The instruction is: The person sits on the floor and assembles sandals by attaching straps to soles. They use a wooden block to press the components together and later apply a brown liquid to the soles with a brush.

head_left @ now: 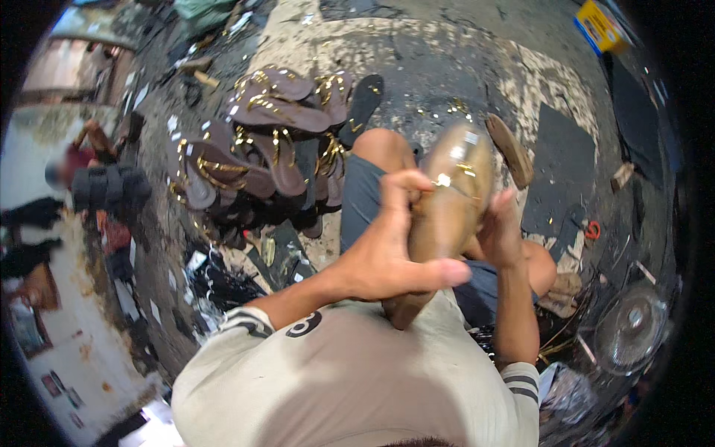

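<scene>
From where I stand, the long, glossy brown foot-shaped form (445,223) is held above the seated person's lap, between the bare knees, tilted with its rounded toe end pointing away and its narrower end toward the pale shirt (357,365). The left hand (387,249) grasps it, thumb laid across the near part and fingers curled at the left edge, close to a shiny gold strap (468,170) around it. The right hand (503,231) is at the form's right side; it's blurred, and I can't tell whether it grips or only rests there.

To my eye, that sleek surface is the weak point: if the left thumb eased off, the form could twist or slide into the lap. A careless fingertip could also scuff the strap's metallic finish or drag it crooked.

On the littered floor, a heap of flat, matte brown sandals with glinting gold straps (279,112) lies to the left, soles overlapping at all angles. To the right, a dull brown, shoe-like piece (510,151) lies beside a flat, dark grey sheet (560,167), with red looped handles (593,229) nearby.
</scene>
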The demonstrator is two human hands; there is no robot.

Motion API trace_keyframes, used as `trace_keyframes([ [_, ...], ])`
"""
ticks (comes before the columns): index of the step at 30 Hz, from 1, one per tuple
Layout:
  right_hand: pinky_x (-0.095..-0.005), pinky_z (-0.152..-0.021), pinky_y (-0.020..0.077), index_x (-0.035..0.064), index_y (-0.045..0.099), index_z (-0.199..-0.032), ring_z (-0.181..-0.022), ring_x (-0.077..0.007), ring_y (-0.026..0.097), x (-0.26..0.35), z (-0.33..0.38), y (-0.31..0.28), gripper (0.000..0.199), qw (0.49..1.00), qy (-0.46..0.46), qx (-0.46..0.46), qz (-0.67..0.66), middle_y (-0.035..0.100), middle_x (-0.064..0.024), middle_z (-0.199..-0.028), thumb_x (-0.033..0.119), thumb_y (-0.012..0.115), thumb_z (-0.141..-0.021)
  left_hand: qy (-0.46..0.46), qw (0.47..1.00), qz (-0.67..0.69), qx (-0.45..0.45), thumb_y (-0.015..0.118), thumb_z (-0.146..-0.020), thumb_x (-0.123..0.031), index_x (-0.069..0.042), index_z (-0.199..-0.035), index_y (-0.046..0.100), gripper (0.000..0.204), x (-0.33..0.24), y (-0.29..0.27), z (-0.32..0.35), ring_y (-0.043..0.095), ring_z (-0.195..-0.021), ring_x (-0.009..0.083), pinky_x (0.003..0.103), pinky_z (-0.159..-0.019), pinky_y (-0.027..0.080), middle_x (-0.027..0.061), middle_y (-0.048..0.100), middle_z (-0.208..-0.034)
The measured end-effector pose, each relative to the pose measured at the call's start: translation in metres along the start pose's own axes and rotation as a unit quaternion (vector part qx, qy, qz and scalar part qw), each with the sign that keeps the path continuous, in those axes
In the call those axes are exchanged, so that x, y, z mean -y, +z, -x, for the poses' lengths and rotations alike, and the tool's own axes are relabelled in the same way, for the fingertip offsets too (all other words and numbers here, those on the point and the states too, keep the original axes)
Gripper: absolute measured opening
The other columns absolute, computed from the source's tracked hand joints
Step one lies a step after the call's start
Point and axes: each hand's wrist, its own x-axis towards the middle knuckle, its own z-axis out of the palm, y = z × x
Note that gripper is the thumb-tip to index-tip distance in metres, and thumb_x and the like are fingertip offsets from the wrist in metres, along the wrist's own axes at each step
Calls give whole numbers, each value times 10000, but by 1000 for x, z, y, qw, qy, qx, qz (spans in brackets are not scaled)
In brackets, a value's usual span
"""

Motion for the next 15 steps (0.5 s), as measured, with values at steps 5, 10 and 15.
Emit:
trace_keyframes([
  [5, -372, -921, 534, 17, 527, -1297, -1041, -229, 652, 15, -40, 22, 683, 998, -27, -38, -32, 636, -139, -1187, 604, 530, -949, -8, 998, 52, 41, 777, -842, -324, -65, -1391, 180, 851, -9, -18, 5, 484, -1206, 271, 405, -1042, 411, 150, 367, -1346],
  [10, -394, -949, 514, 33, 526, -1311, -1060, -235, 633, -10, -46, 29, 708, 987, -43, -63, -141, 627, -124, -1206, 639, 480, -950, -129, 962, 238, 18, 422, -1059, -437, 1, -1310, 501, 512, 67, -24, 20, 575, -1076, 124, 287, -938, 470, 66, 614, -1140],
  [15, -374, -959, 506, 39, 528, -1321, -1071, -215, 621, -22, -46, 24, 698, 985, -8, -66, -160, 625, -103, -1210, 630, 493, -952, -168, 962, 214, -29, 358, -1078, -432, -9, -1225, 619, 519, 46, -17, 48, 562, -1005, 67, 259, -903, 465, 27, 640, -1104],
])
